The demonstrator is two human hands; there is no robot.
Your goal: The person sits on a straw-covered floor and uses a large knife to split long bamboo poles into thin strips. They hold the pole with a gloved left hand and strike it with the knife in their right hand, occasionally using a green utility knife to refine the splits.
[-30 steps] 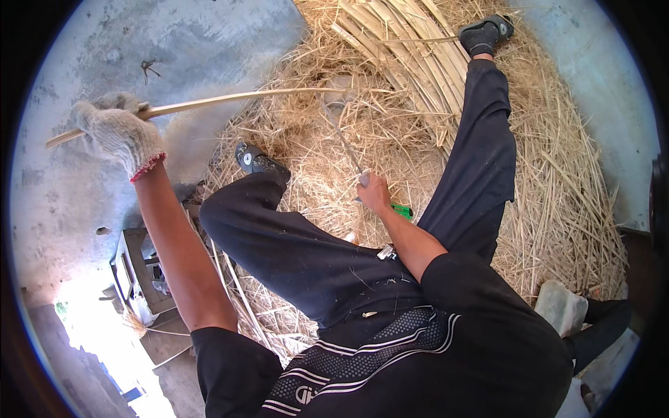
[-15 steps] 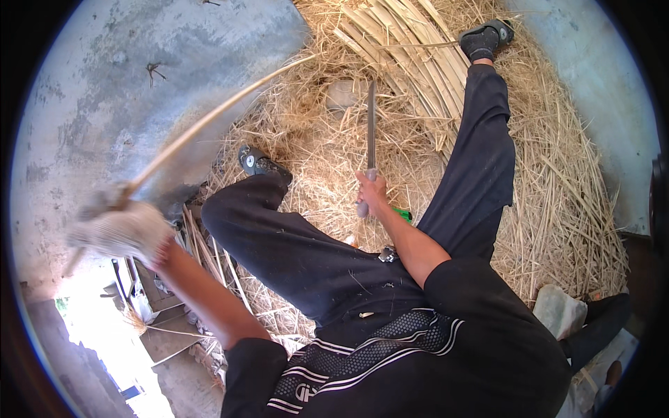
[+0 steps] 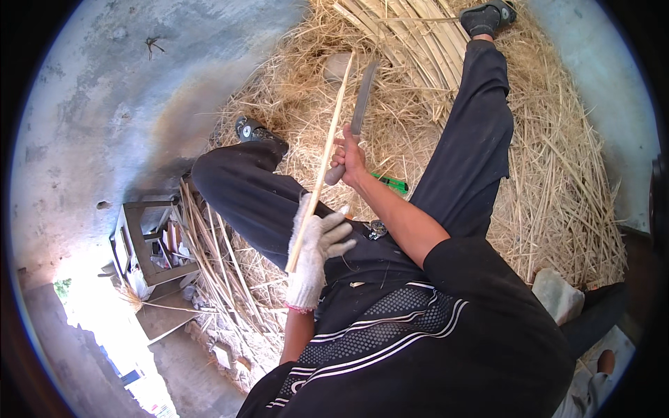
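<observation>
My left hand (image 3: 312, 244), in a pale knitted glove, is over my lap with its fingers spread to the right. A long, thin bamboo strip (image 3: 329, 146) lies along its thumb side, carried there and slanting up and away. My bare right hand (image 3: 353, 161) wraps round the grey handle of a long straight knife (image 3: 363, 101), whose blade points away from me. The strip passes just left of the knife, their far ends close together; I cannot tell whether they touch. Beside my right forearm is a green object (image 3: 390, 183), partly hidden.
Loose straw-like shavings (image 3: 557, 202) cover the floor around my legs. A bundle of pale split strips (image 3: 418, 42) lies beyond, by my right shoe (image 3: 488, 17). More strips (image 3: 216, 244) lean left near a wooden frame (image 3: 150, 240). A pale block (image 3: 557, 296) stands right; a wall (image 3: 160, 104) rises left.
My left hand has swung from the far left in to my lap, bringing the bamboo strip beside the knife. My right hand has lifted slightly away from me, and the knife now tilts.
</observation>
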